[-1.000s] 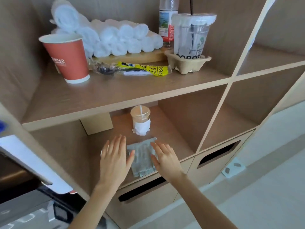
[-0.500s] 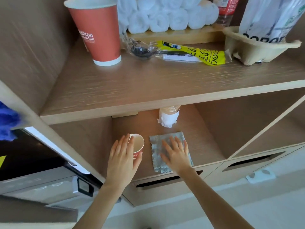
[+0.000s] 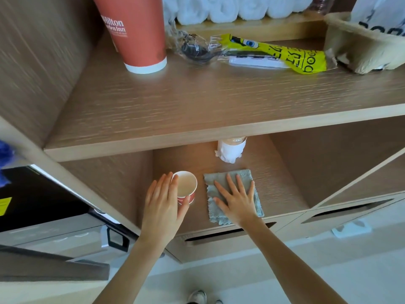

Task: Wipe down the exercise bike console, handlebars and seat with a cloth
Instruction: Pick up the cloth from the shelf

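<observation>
Left hand [image 3: 163,202] grips the cup [image 3: 186,185] beside the cloth [image 3: 219,177]; right hand [image 3: 237,199] presses it, fingers flat and spread. Snatching carelessly could tip the cup.

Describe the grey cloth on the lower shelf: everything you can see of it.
The cloth is grey and fuzzy, folded into a rough rectangle with uneven edges. It lies flat on the lower shelf near its front edge. The right hand rests on it, fingers spread, covering its middle. A small paper cup stands to its left, apart.
</observation>
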The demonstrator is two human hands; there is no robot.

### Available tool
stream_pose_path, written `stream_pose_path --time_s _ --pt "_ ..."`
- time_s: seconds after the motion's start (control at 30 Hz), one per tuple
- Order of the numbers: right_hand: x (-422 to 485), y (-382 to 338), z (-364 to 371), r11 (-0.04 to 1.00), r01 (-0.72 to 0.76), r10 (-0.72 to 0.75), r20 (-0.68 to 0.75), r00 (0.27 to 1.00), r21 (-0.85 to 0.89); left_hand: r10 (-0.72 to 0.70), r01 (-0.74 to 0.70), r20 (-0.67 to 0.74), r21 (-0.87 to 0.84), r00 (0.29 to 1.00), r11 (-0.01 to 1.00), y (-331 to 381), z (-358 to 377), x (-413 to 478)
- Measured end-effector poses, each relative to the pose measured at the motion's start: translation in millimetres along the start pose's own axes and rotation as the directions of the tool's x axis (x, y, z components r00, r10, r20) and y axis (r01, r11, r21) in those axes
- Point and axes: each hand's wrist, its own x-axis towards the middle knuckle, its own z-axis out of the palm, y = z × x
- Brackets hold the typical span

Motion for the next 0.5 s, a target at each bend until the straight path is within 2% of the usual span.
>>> stream_pose_path --time_s 0.1,0.23,0.5 --pt "-3 -4 -5 0.996 0.011 0.000 -0.117 0.993 0.088 0.004 -0.004 -0.008 -0.002 1.000 1.000 -1 1 -2" --pt "-7 -6 0 0.977 0.071 0.006 -0.352 0.936 0.204 0.008 -0.008 -0.026 0.003 1.000 1.000 -1 1 -5" --pt "-15 -2 -1 0.974 0.133 -0.026 -0.490 0.871 0.185 0.018 -0.018 -0.034 0.012 0.999 1.000 -1 -5 -8"
